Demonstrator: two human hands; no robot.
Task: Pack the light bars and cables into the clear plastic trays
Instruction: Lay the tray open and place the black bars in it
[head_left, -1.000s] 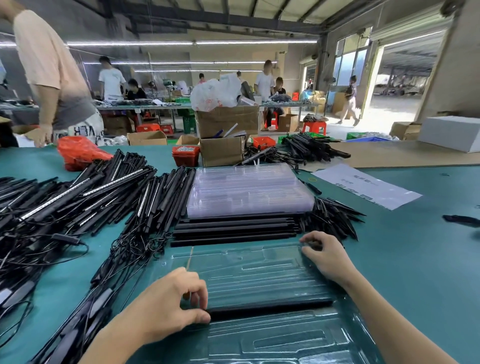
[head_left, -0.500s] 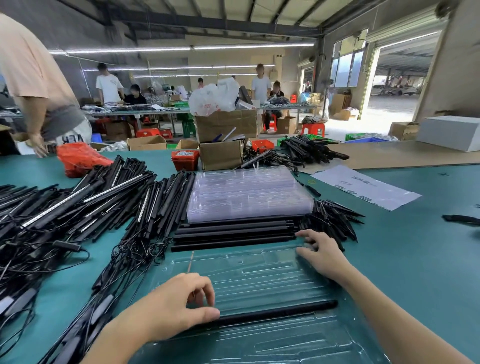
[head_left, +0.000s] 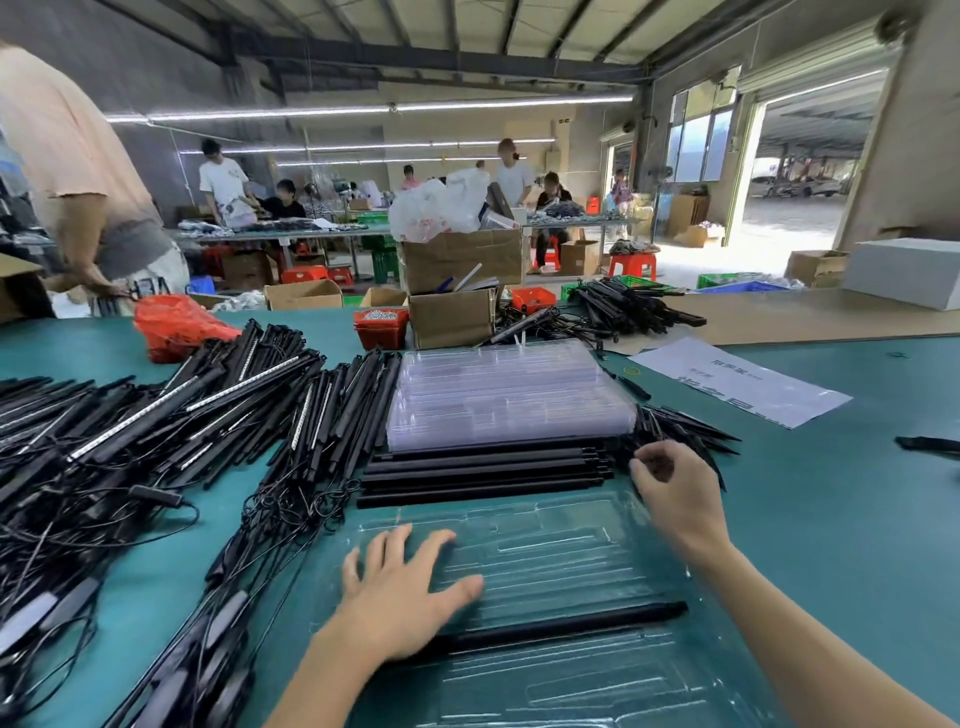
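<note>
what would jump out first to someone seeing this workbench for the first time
Most striking is the sprawling heap of black light bars and tangled cables covering the left side of the green table. Mid-table sits a stack of clear plastic trays, with a neat row of black bars just in front. Nearest, the left hand lies flat on an open clear tray holding one light bar, while the right hand reaches toward the small black pieces.

One long black light bar (head_left: 566, 623) lies in one clear plastic tray (head_left: 571, 545). Five more black bars (head_left: 483, 473) lie side by side behind it. Two bare hands show.
</note>
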